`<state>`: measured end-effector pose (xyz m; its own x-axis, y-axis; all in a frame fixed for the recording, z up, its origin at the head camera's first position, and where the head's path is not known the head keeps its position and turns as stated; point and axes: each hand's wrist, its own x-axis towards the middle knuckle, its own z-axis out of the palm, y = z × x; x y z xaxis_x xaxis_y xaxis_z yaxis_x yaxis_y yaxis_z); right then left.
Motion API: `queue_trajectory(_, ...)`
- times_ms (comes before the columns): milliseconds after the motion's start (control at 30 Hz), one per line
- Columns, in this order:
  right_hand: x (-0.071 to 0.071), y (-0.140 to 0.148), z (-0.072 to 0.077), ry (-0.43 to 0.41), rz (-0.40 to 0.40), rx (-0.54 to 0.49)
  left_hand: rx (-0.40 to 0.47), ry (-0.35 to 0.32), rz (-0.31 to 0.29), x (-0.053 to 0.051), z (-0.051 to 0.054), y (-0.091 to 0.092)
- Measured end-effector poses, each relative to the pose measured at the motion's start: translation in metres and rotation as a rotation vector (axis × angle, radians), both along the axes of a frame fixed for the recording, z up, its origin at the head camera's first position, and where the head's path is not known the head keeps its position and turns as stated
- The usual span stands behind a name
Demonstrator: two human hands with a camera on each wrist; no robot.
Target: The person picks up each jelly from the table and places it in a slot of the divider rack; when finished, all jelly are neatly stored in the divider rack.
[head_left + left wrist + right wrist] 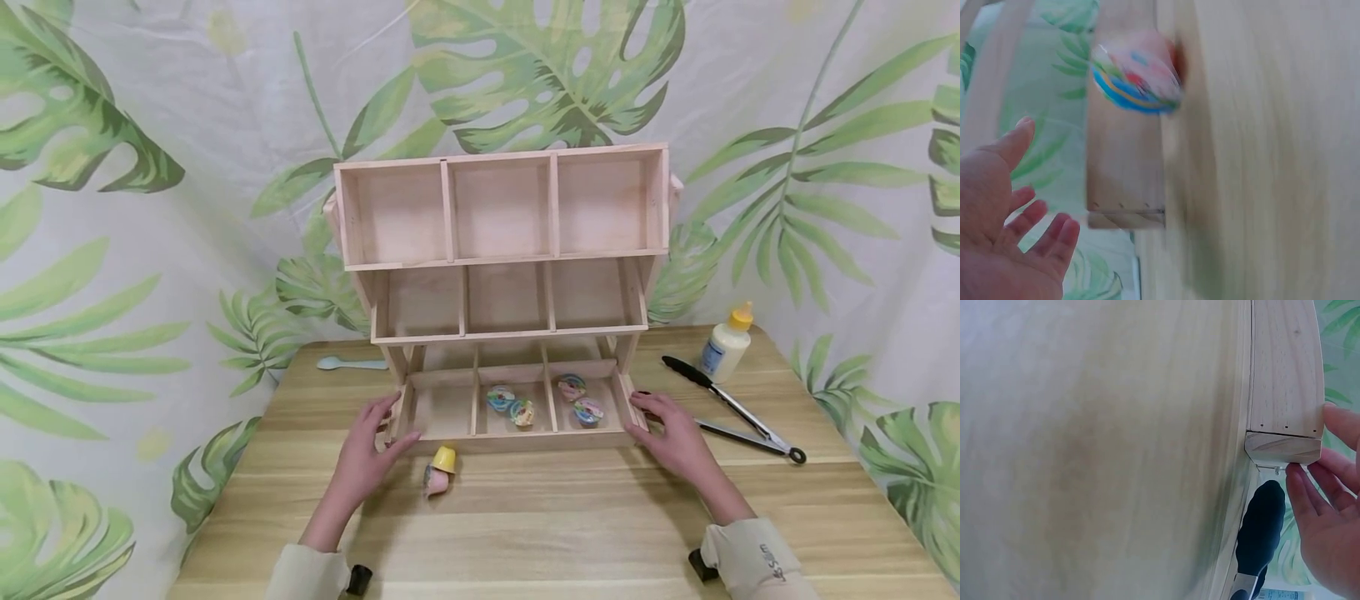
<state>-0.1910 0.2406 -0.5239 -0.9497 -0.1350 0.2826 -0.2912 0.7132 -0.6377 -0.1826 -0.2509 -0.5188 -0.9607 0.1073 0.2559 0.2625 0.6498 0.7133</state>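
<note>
A three-tier wooden organizer [510, 445] with divided compartments stands on the table. My left hand [367, 450] is beside its lower left front corner; in the left wrist view the fingers [1063, 240] are spread, relaxed and apart from the wood. My right hand [672, 437] holds the lower right corner, thumb at the front panel and fingertips against the side. Small jelly cups with colourful lids lie in the bottom tier: two in the middle compartment [512, 406], two in the right [580, 400]. Near my left hand, a yellow jelly cup [445, 459] and a pink one [436, 481] lie before the organizer.
Black-tipped metal tongs [738, 408] lie spread on the right of the table, beside a bottle [726, 343] with a yellow cap. A pale blue spoon [351, 363] lies at the back left. Behind everything hangs a leaf-patterned cloth [225, 125].
</note>
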Motion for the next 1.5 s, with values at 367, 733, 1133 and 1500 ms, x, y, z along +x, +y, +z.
queue_trajectory(367, 0.002, -0.001, 0.003, -0.003, 0.005, -0.008, 0.062, -0.193, -0.081, 0.042, -0.003, 0.016)
queue_trajectory(733, 0.002, 0.000, 0.002, -0.016, 0.000, -0.006, 0.040, -0.229, -0.148, 0.045, -0.019, 0.020)
queue_trajectory(1133, 0.001, 0.001, 0.001, -0.022, -0.001, -0.024, 0.067, -0.267, -0.131, 0.039, -0.023, 0.022)
queue_trajectory(1500, -0.001, 0.001, -0.001, -0.018, 0.001, -0.030, 0.077, -0.279, -0.131, 0.039, -0.020, 0.024)
